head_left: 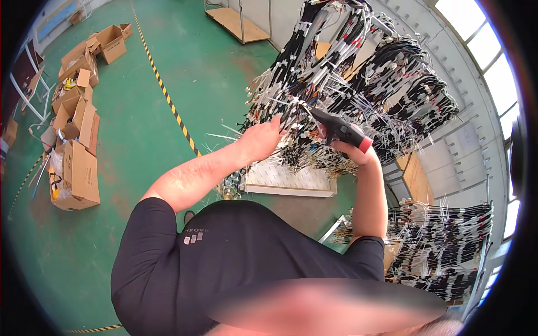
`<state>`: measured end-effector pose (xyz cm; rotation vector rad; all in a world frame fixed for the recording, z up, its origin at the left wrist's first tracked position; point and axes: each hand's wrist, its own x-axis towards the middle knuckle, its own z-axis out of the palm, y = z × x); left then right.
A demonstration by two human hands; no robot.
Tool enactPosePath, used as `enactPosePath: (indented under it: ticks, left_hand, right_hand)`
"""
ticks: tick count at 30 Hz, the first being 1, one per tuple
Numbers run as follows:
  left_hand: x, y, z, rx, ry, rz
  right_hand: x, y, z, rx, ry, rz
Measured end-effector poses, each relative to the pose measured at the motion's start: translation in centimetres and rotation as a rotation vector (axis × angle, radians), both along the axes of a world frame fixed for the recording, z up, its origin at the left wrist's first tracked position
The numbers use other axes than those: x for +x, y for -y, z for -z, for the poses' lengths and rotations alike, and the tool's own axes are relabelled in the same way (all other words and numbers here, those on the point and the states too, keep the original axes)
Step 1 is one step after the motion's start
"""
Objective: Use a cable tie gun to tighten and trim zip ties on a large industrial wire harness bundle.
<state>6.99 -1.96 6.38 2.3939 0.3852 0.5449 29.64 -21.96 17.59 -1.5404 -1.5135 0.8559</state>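
Observation:
My right hand (353, 152) is closed around a black cable tie gun (338, 127) with a red rear end. The gun's nose points up and left, at a white cable tie (296, 102) among the hanging cables. Just left of that spot, my left hand (264, 139) is closed, its fingertips at a bundle of dark cables (288, 116). Those fingers partly hide what they grip. Around both hands hangs a dense mass of black, white and grey wire harnesses (336, 61), with many white tie tails sticking out.
Below the harnesses is a white tray-like board (291, 182). More harnesses (443, 238) hang at the lower right along a pale wall rack (465, 151). Open cardboard boxes (84, 173) line the green floor (134, 140) at left, beyond a yellow-black floor stripe (168, 98).

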Motion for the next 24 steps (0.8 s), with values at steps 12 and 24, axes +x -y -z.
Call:
enactPosePath:
  ticks: [12, 24]
  left_hand:
    - [1.1, 0.0, 2.6, 0.518, -0.081, -0.213]
    - [0.8, -3.6, 4.3, 0.218, 0.049, -0.038]
  right_hand:
    - [-1.0, -3.8, -4.8, -0.302, 0.066, 0.039]
    - [-3.8, -3.4, 0.9, -0.149, 0.720, 0.344]
